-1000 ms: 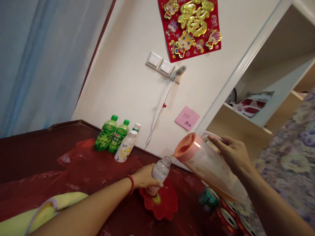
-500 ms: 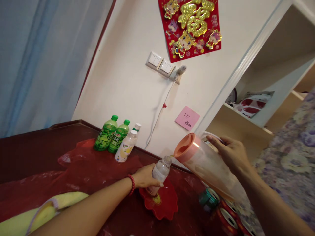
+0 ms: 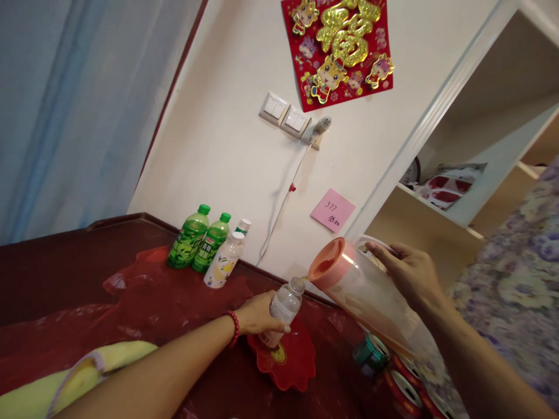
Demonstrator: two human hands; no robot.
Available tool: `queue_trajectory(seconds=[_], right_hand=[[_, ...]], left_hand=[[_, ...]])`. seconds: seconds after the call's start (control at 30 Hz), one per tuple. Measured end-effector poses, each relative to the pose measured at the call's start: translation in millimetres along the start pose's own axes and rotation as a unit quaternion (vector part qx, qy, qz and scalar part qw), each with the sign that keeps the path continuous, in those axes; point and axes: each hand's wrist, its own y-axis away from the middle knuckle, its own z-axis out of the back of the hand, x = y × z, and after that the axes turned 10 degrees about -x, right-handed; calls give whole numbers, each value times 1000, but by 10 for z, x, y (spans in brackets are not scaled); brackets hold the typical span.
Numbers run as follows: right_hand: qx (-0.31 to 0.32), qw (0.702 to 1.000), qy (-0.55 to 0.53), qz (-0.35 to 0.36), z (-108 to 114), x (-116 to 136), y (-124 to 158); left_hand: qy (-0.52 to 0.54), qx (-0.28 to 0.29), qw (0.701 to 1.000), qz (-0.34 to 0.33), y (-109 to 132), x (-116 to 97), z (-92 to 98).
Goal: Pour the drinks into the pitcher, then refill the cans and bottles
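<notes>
My left hand (image 3: 261, 317), with a red bead bracelet at the wrist, is wrapped round a clear plastic bottle (image 3: 288, 301) that has no cap on. The bottle leans slightly right, over a red scalloped dish (image 3: 292, 364). My right hand (image 3: 410, 270) grips the handle of a translucent pitcher (image 3: 371, 297) with an orange-pink lid (image 3: 334, 262). It is tipped left, its spout at the bottle's mouth, and a thin stream of liquid seems to run between them. Brownish liquid lies along the pitcher's lower side.
Green-capped bottles (image 3: 188, 237) and a white-capped bottle with a lemon label (image 3: 222, 262) stand near the wall. Several opened cans (image 3: 371, 351) are below the pitcher. A yellow cloth (image 3: 78, 372) lies front left. A white cord (image 3: 286, 198) hangs down the wall.
The pitcher and my right hand have shifted very slightly. Both hands keep their holds, and the bottle stays in place.
</notes>
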Motion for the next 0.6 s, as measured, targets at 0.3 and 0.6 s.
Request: queue_trajectory(seconds=[0.3, 0.6], right_hand=[[3, 1000, 3, -5, -9, 11, 17], [12, 1000, -10, -21, -20, 27, 70]], left_hand=[[-1, -11, 1000, 14, -8, 0, -9], [24, -7, 1000, 5, 0, 11, -10]])
